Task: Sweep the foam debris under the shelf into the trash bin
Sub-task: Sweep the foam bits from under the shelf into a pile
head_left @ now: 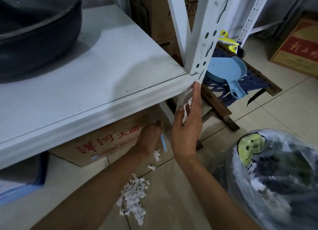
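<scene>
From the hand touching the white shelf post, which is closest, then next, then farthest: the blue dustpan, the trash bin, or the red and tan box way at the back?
From the right hand:
1. Trash bin, lower right, on the floor.
2. Blue dustpan, up and right, behind the post. These two are nearly a tie.
3. Red and tan box, far upper right.

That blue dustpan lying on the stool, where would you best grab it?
By its handle. The dustpan lies flat on the stool with the handle pointing toward the camera, past the seat's near edge, so coming from the near side looks easiest.
</scene>
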Action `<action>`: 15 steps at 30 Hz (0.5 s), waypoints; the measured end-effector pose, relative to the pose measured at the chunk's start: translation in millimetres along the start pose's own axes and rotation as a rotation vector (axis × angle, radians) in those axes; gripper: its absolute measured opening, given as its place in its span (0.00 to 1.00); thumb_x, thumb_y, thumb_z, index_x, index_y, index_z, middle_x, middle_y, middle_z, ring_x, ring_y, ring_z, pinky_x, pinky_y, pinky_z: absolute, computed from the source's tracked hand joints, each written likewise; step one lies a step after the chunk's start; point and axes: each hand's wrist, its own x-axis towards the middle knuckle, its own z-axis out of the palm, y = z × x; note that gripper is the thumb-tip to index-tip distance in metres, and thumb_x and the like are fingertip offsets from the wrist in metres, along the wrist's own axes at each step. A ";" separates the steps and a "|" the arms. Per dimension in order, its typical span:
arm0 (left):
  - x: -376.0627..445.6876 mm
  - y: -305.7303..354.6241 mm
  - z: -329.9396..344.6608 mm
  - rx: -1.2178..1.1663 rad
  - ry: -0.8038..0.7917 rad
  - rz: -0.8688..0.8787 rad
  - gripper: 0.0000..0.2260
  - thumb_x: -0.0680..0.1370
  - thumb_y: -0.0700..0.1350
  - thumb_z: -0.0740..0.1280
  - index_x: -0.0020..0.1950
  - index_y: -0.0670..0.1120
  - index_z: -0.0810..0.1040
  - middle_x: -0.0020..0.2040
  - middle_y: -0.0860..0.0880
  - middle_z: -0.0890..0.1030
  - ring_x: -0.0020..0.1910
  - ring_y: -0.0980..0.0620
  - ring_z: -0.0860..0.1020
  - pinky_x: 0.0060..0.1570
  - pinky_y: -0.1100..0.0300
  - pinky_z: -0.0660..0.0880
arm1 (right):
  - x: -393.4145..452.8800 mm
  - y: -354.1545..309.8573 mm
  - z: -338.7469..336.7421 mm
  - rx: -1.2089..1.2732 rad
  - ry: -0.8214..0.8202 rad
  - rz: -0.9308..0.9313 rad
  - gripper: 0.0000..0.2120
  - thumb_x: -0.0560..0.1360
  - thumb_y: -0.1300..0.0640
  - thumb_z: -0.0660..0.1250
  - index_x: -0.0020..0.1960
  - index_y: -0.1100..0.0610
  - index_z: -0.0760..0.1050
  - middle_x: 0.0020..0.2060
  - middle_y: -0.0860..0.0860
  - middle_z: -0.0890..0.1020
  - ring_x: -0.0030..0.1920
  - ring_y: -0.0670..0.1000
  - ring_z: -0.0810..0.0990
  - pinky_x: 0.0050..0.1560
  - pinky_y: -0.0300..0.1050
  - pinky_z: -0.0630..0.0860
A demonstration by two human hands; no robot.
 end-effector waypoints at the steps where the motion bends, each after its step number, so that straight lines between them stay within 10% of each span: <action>1: -15.9 1.1 -4.7 -0.004 -0.008 0.002 0.10 0.79 0.36 0.60 0.60 0.39 0.72 0.49 0.42 0.83 0.48 0.45 0.83 0.43 0.55 0.76 | -0.4 -0.7 0.3 0.001 0.001 0.002 0.31 0.79 0.69 0.56 0.78 0.51 0.54 0.78 0.46 0.58 0.77 0.43 0.56 0.77 0.47 0.60; 6: -71.9 -4.5 -11.0 -0.098 -0.032 -0.047 0.14 0.80 0.41 0.61 0.66 0.41 0.69 0.54 0.44 0.83 0.51 0.48 0.82 0.48 0.59 0.76 | -1.1 -3.0 3.1 -0.010 0.020 0.014 0.31 0.79 0.68 0.57 0.78 0.50 0.54 0.77 0.46 0.59 0.77 0.43 0.56 0.76 0.37 0.56; 15: -94.6 4.1 -21.0 -0.180 0.176 -0.042 0.21 0.66 0.35 0.76 0.57 0.37 0.77 0.30 0.46 0.82 0.25 0.49 0.80 0.24 0.63 0.74 | -1.8 -2.0 1.2 -0.025 0.008 -0.010 0.30 0.79 0.67 0.58 0.78 0.51 0.54 0.77 0.48 0.59 0.78 0.45 0.56 0.74 0.29 0.54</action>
